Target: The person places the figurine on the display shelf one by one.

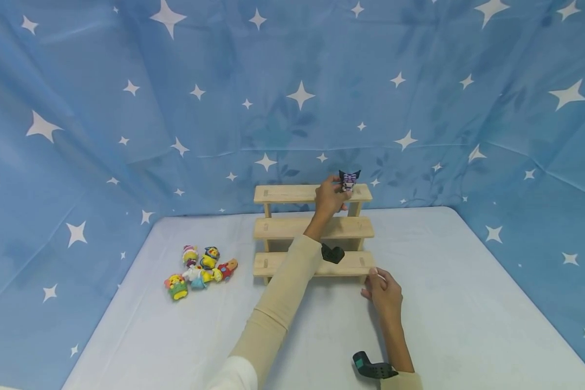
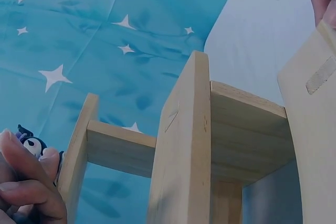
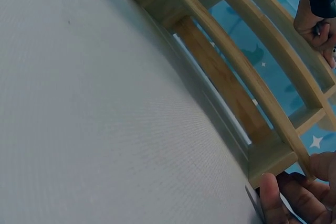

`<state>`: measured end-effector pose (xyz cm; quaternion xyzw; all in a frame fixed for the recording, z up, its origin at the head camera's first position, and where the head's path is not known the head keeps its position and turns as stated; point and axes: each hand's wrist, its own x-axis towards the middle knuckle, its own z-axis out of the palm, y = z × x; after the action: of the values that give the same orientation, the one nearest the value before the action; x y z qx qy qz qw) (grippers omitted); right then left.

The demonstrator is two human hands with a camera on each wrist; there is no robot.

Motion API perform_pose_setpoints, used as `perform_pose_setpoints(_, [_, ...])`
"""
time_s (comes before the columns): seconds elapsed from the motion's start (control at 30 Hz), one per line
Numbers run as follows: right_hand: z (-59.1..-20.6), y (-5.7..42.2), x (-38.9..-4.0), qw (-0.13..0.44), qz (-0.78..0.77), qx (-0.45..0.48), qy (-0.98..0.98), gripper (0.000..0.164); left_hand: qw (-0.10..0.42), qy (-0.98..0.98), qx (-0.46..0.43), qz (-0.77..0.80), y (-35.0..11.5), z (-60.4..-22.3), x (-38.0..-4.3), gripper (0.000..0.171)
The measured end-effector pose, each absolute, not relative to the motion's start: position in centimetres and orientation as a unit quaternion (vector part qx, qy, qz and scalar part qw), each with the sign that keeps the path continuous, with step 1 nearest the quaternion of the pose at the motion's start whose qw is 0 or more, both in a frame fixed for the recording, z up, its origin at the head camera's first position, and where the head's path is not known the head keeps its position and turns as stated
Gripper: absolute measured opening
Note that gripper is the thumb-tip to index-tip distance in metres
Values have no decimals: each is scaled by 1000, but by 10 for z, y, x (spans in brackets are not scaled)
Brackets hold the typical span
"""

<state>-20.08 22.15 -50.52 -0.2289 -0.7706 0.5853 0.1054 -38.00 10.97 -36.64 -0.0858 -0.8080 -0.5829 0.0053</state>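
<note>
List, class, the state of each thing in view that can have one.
Three-tier pale wooden shelf: standing upright
Black-eared purple figurine: upright, held at the shelf's top right
Left hand: pinching that figurine
Right hand: gripping the shelf's lower right corner
Small multicoloured figurines: clustered left of the shelf
Blue star-patterned fabric backdrop: hanging, creased

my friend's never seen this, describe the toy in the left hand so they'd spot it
Find the wooden stand on the table. At the right end of its top shelf, the left hand holds the toy. Its pointed black ears set it apart from the other toys left of the stand.
</note>
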Motion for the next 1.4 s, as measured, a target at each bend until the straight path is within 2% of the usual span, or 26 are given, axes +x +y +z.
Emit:
perform_pose_setpoints(0.5, [-508,222,-202,105,582,-230,-773,57,4,-784,-115,-610,107,-368,-377,54])
perform_pose_setpoints(0.77, [-506,221,-200,106,587,-221,-771,54,5,-757,-137,-639,103,-373,-375,54])
perform_pose_setpoints(1.17, [-504,220,-202,115,591,-206,-771,55,60,-691,-156,-703,70,-384,-362,43])
perform_pose_setpoints(1.4, [-505,220,-200,113,582,-213,-776,59,97,-696,-182,-688,46,-390,-337,39])
